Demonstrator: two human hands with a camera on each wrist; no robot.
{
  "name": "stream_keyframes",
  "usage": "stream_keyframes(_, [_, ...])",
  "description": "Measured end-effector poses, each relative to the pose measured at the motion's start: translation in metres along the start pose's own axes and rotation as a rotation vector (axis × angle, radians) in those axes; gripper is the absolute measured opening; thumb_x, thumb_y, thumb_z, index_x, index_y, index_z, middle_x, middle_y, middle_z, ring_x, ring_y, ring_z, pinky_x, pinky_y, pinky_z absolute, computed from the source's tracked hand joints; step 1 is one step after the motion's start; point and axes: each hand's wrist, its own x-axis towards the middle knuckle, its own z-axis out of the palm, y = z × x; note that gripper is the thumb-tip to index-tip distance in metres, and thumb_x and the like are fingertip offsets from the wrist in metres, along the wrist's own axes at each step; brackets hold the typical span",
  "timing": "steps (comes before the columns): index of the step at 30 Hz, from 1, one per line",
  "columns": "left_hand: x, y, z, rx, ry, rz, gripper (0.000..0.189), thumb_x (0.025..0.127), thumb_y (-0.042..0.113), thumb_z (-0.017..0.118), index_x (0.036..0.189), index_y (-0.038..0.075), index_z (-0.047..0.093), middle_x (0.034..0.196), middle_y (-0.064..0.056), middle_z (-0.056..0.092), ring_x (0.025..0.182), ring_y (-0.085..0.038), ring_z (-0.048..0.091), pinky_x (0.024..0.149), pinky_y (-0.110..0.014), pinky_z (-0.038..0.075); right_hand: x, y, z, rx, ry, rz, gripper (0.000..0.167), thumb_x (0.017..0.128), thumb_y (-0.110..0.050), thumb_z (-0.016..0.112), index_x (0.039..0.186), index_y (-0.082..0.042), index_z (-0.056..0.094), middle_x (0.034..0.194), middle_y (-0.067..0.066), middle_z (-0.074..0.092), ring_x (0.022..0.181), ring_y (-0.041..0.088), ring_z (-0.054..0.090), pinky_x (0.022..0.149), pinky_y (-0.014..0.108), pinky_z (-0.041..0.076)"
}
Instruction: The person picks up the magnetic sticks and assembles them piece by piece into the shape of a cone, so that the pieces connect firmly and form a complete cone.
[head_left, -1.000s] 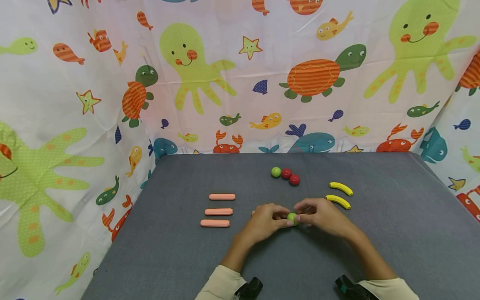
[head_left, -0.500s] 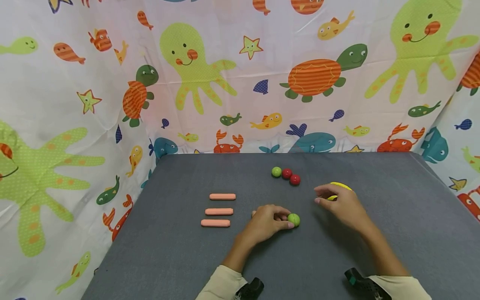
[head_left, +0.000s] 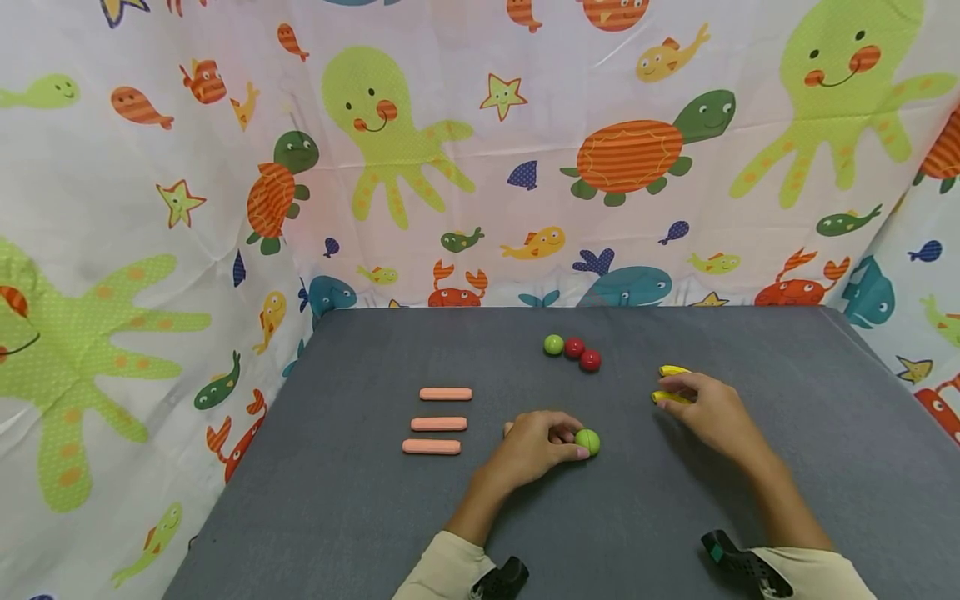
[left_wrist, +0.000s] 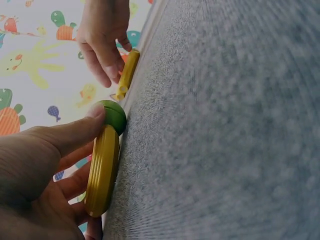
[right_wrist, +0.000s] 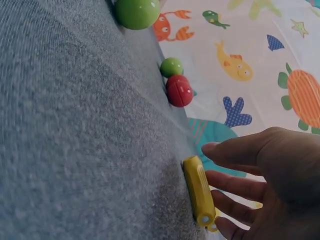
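Grey, cloth-textured material forms the top of the surface [head_left: 337, 517]. Near its middle, a glossy green ball with a fine groove [head_left: 588, 442] sits at the fingertips of the left hand [head_left: 536, 446].

Left grip: closed. The thumb bears on the ball; the fingers curl behind a curved, ribbed yellow bar [left_wrist: 102, 172] whose end meets the ball. This hold presumably aligns the two parts and prevents the ball from rolling.

Right grip: partly spread at the nearer curved yellow bar [head_left: 669, 397]. The thumb stands apart from the bar in the right wrist view, with the fingers alongside; whether they touch it cannot be told. The hand's position appears to suit a side approach. The farther curved yellow bar [head_left: 674, 370] lies just behind.

Parts are grouped by kind, probably for separate access. Three salmon-pink straight sticks [head_left: 438, 423] lie roughly parallel at left, with gaps between them. A smaller-looking plain green ball [head_left: 553, 345] and two dark red balls [head_left: 574, 348] form a close cluster at the rear.

Visible count:
- Yellow bars: three, one in the left grip.
- Green balls: two, one in the left grip.
- Red balls: two.
- Pink sticks: three.
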Motion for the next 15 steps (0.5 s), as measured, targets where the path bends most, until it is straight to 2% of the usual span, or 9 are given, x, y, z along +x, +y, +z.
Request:
stream_keyframes(5, [-0.0002, 0.0004, -0.0011, -0.001, -0.004, 0.004, 0.026, 0.091, 0.030, 0.086, 0.115, 0.019, 0.081, 0.089, 0.015, 0.069, 0.079, 0.005, 0.059, 0.083, -0.038, 0.028, -0.0005, 0.0047, -0.0015, -0.015, -0.013, 0.019, 0.035, 0.096, -0.017, 0.079, 0.124, 0.004, 0.073, 0.117, 0.023, 0.075, 0.104, 0.037, 0.070, 0.082, 0.044, 0.053])
stream_keyframes(8, [-0.0007, 0.0010, -0.0016, -0.002, -0.007, 0.001, 0.026, 0.092, 0.031, 0.086, 0.115, 0.020, 0.081, 0.089, 0.015, 0.069, 0.079, 0.006, 0.059, 0.084, -0.039, 0.028, -0.0005, 0.0074, -0.0034, -0.017, -0.029, 0.037, 0.036, 0.096, -0.017, 0.079, 0.124, 0.004, 0.073, 0.110, 0.020, 0.076, 0.094, 0.029, 0.069, 0.073, 0.036, 0.052])
stream_keyframes(11, [-0.0011, 0.0019, -0.0020, -0.001, -0.008, -0.001, 0.027, 0.092, 0.031, 0.086, 0.115, 0.020, 0.081, 0.090, 0.015, 0.070, 0.079, 0.006, 0.059, 0.084, -0.039, 0.028, -0.0002, 0.0091, -0.0052, -0.016, -0.050, 0.059, 0.037, 0.095, -0.018, 0.079, 0.124, 0.004, 0.073, 0.104, 0.015, 0.075, 0.087, 0.021, 0.064, 0.067, 0.032, 0.050])
stream_keyframes(15, [-0.0006, 0.0026, -0.0016, 0.002, -0.007, -0.004, 0.027, 0.091, 0.032, 0.086, 0.115, 0.020, 0.081, 0.090, 0.015, 0.070, 0.079, 0.006, 0.059, 0.084, -0.039, 0.028, 0.0004, 0.0102, -0.0070, -0.024, -0.083, 0.096, 0.040, 0.095, -0.021, 0.079, 0.124, 0.006, 0.072, 0.104, 0.016, 0.074, 0.089, 0.024, 0.062, 0.069, 0.033, 0.048])
